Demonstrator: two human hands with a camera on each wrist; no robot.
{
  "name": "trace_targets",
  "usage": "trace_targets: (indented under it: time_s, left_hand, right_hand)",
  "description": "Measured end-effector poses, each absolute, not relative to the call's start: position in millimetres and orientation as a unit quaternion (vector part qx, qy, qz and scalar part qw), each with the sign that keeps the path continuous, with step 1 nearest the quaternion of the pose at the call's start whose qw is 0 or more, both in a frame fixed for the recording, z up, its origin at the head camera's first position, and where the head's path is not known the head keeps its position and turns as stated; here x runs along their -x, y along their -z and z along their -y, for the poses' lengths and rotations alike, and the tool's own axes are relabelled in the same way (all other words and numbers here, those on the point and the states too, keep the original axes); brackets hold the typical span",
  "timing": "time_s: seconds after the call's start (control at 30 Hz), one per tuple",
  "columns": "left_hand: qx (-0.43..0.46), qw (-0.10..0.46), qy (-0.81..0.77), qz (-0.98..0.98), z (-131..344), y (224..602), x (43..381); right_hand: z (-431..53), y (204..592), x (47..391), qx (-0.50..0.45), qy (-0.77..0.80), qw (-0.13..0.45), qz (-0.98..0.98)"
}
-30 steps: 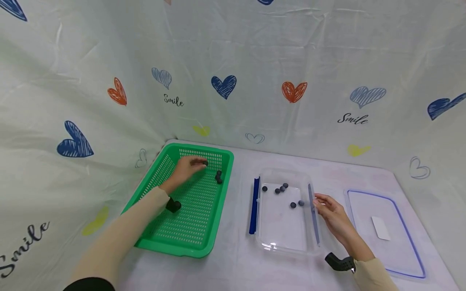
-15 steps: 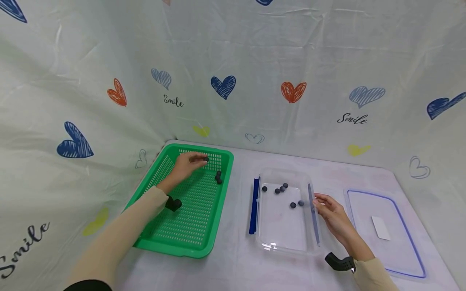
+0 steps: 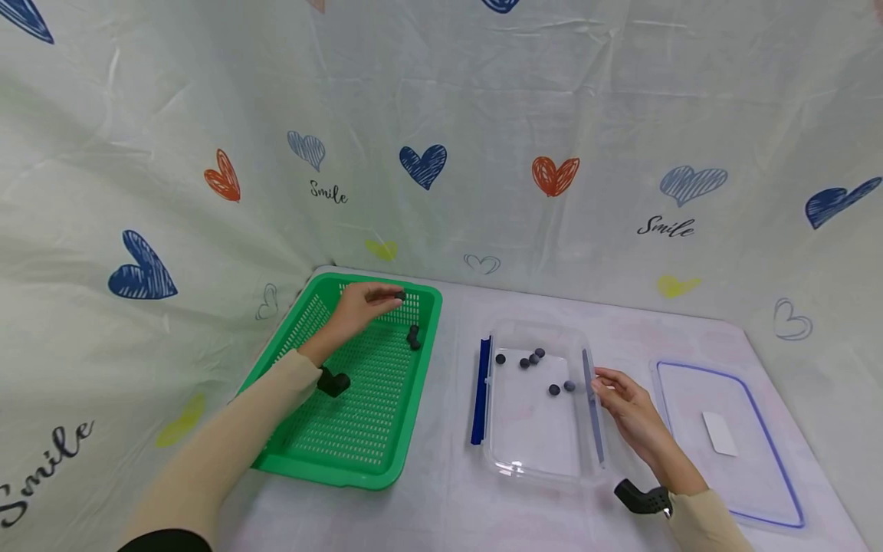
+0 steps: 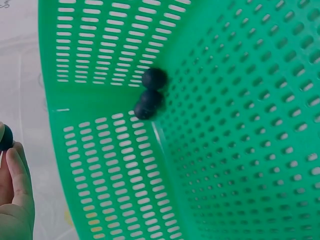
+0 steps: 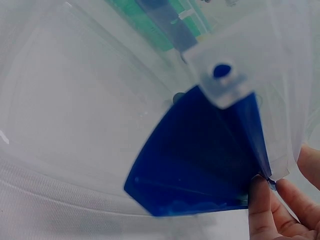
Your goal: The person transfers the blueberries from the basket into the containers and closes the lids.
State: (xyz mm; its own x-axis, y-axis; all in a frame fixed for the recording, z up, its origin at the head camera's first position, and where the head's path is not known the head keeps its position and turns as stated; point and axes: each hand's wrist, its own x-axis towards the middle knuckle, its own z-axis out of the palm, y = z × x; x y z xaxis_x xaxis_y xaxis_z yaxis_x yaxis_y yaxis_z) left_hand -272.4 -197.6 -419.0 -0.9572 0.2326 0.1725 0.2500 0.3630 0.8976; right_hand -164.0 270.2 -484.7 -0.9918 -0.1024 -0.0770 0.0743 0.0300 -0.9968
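My left hand [image 3: 360, 308] pinches a blueberry [image 3: 400, 295] between thumb and fingertips, over the far end of the green basket [image 3: 396, 468]. In the left wrist view the held blueberry [image 4: 6, 138] shows at the left edge, outside the basket's rim in that view. Several more blueberries [image 4: 151, 95] lie together in the basket's corner. My right hand [image 3: 633, 410] pinches the blue side latch [image 5: 200, 160] of a clear plastic container [image 3: 538, 471] with thumb and fingers. Several loose blueberries [image 3: 555, 389] sit inside this container, mostly toward its far half.
A clear lid [image 3: 731, 483] with a blue seal lies right of the container, a white rectangular piece [image 3: 720, 433] on it. The container's other blue latch [image 3: 480, 391] stands out toward the basket. Behind the table hangs a heart-printed sheet [image 3: 483, 100].
My left hand, with the blueberry, has moved slightly up and right toward the basket's far rim. My right hand stays at the latch, and the blueberries in the container have not moved.
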Motion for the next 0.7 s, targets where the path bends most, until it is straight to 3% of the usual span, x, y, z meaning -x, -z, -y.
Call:
trace_targets:
  time_s: [0.33,0.7]
  left_hand:
    - [0.143,-0.017,0.565,0.812,179,385,255]
    - [0.177,-0.011,0.573,0.8,170,398,269]
  right_hand:
    - [-271,485,166,0.002,0.696,0.066,-0.715]
    - [-270,485,165,0.006,0.701,0.06,-0.711]
